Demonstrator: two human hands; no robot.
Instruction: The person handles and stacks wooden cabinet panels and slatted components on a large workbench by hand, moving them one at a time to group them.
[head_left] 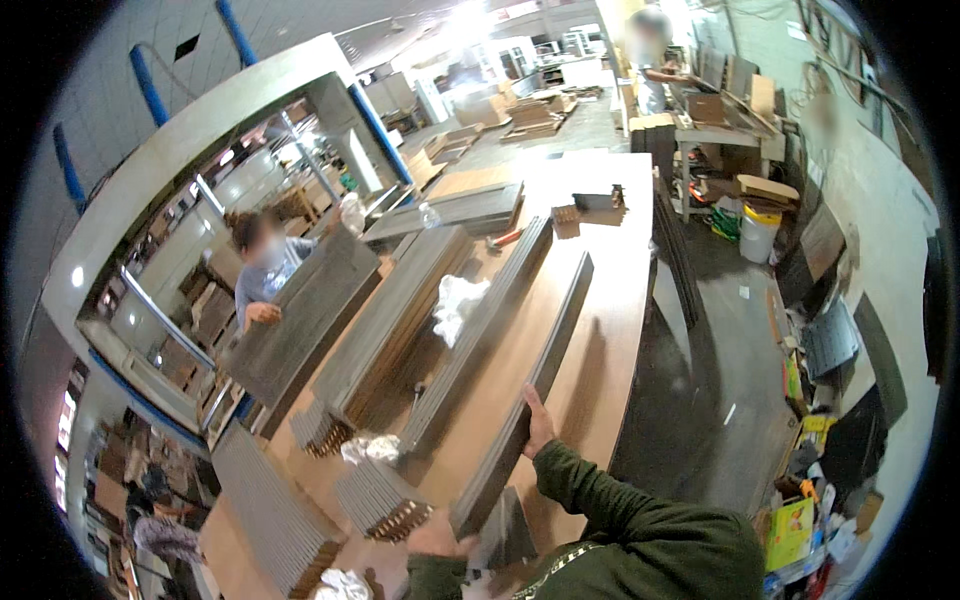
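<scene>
A long, narrow dark grey board (548, 360) stands on its edge on the brown worktable, slanting from near me toward the far side. My right hand (538, 425) grips its right side around the middle, thumb up. My left hand (436, 537) is beside the board's near end, smeared by motion, so its fingers cannot be made out. Right next to it lies a stack of short grey strips (380, 500) with brown ends. A small dark grey piece (508, 530) rests right of the board's near end. To the board's left runs a bundle of long grey strips (480, 335).
Larger stacked boards (400, 310), white cloths (460, 308), an orange-handled hammer (505, 239) and more strips (270, 510) cover the table (610, 370). Across it, a co-worker (268, 262) holds a wide panel (310, 310). A white bucket (760, 232) stands on the floor at right.
</scene>
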